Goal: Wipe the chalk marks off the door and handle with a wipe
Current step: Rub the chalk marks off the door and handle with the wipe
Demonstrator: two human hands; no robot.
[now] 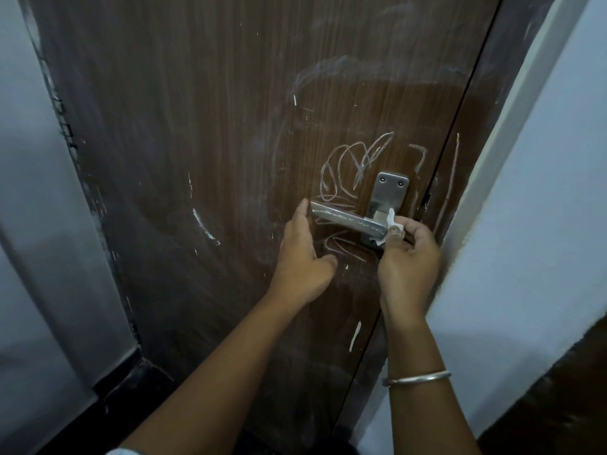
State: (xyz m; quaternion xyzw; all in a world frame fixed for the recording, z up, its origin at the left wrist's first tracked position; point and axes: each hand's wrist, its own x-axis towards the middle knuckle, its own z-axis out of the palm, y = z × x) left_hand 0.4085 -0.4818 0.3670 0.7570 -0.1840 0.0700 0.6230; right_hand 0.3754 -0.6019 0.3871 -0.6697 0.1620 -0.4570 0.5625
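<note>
at the right edge of the brown wooden door (203, 133), close to the jamb, both hands work on the metal lever handle (348, 220). the left hand (303, 257) reaches up from below with the wrist bent back; its fingers (303, 208) rest on the free end of the lever, seemingly to steady it so it does not swing or dip under rubbing. whether those fingers close round the bar or only press on it cannot be told, as the tips are hidden behind the metal. the right hand (409, 257), a silver bangle (416, 377) on its forearm, comes up nearly straight, knuckles toward the camera. its fingers (399, 228) are pinched narrowly on a small crumpled white wipe (391, 222), pressed against the lever's root where it meets the mounting plate (391, 188). bunching the wipe small likely lets it get into that corner.

the wipe sits touching the handle's right end, just beside the plate. chalk marks (348, 165) loop across the wood just above the lever, more scrawl lies below it between the hands, and a long stroke (451, 178) runs down the frame edge. pale streaks show along the lever too, so the handle and the door both seem far from clean.
</note>
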